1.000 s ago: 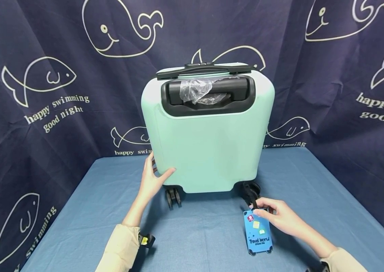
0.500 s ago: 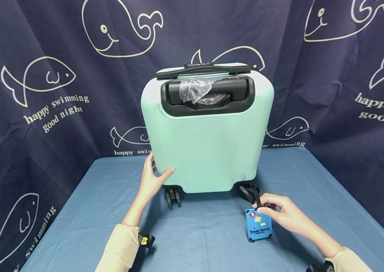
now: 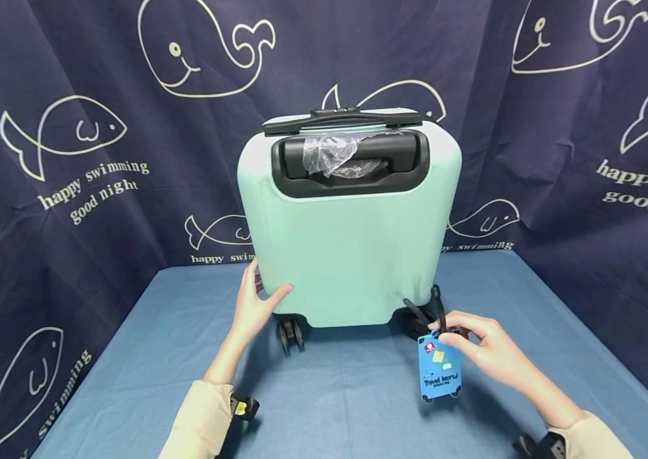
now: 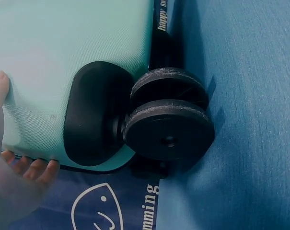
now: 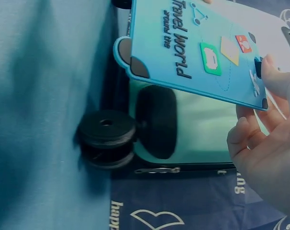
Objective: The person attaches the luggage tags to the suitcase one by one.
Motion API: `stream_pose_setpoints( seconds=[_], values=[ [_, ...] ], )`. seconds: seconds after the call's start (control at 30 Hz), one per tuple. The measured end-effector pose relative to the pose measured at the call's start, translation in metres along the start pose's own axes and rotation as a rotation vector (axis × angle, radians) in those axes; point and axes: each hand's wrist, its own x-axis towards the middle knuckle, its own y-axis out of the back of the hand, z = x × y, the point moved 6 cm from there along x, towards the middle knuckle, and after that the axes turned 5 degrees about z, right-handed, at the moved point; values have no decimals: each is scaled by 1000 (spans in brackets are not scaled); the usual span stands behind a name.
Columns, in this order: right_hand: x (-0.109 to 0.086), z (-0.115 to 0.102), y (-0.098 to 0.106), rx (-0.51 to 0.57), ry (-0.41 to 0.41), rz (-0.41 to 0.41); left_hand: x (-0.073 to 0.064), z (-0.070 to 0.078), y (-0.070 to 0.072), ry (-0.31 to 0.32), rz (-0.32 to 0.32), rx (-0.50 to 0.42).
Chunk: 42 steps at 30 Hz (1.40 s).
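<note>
Partly behind right grip [image 3: 487, 344] (head view): tag [image 3: 440, 375].

We have the suitcase [image 3: 347, 255] on the surface [image 3: 324, 408], towards its far edge, before the curtain [image 3: 358, 38]; the left hand [image 3: 252, 312] at the suitcase's left side; the luggage tag [image 3: 441, 373], in the right hand [image 3: 487, 347], before the right wheel [image 5: 106, 129].

Read on luggage tag [image 3: 440, 375], just below pinch of right hand [image 3: 487, 344]: "Travel World", with smaller "around the" beneath. Read on navy backdrop cloth [image 3: 91, 54], beyond and to both sides of that pinch: "happy swimming" and "good night", repeated, partly cut off.
</note>
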Motion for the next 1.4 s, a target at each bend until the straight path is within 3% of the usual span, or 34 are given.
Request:
stream_pose_setpoints(
  seconds=[0.3,0.67,0.9,1.4],
  values=[
    [18,-38,9,-23,18,47,0,-2,2,-5,-1,6],
    [27,-15,20,-4,-11,88,0,-5,0,16,-7,22],
    [41,-27,36,-16,56,143,-1,-5,-1,20,-1,32],
    [58,-46,48,32,96,164,-1,-3,-1,25,-1,49]
  ],
)
